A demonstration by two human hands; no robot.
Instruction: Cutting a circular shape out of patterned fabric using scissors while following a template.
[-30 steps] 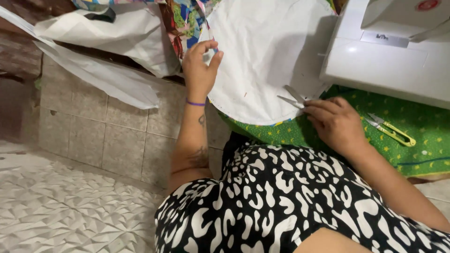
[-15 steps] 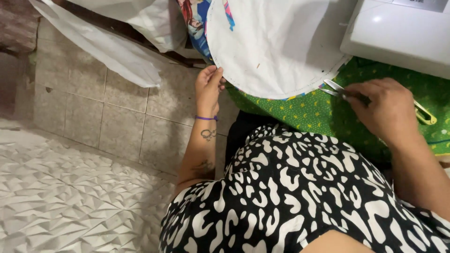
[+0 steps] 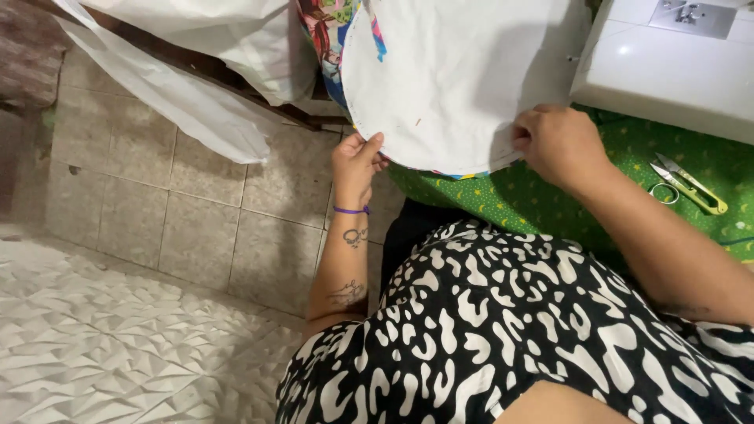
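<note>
A round white fabric piece (image 3: 455, 78) with a colourful printed underside hangs over the table edge. My left hand (image 3: 357, 161) pinches its lower left rim. At the lower right rim my right hand (image 3: 554, 141) grips the cloth with closed fingers. Small thread snips (image 3: 687, 184) with yellow-green handles lie on the green patterned cloth (image 3: 550, 200), to the right of my right hand and apart from it.
A white sewing machine (image 3: 667, 63) stands at the top right on the green cloth. White plastic sheeting (image 3: 204, 86) hangs at the upper left. Tiled floor (image 3: 157, 259) lies below, and my black-and-white patterned lap (image 3: 503, 330) fills the bottom right.
My right hand put the snips down on the green cloth and took hold of the fabric's right rim. My left hand slid down to the lower left edge.
</note>
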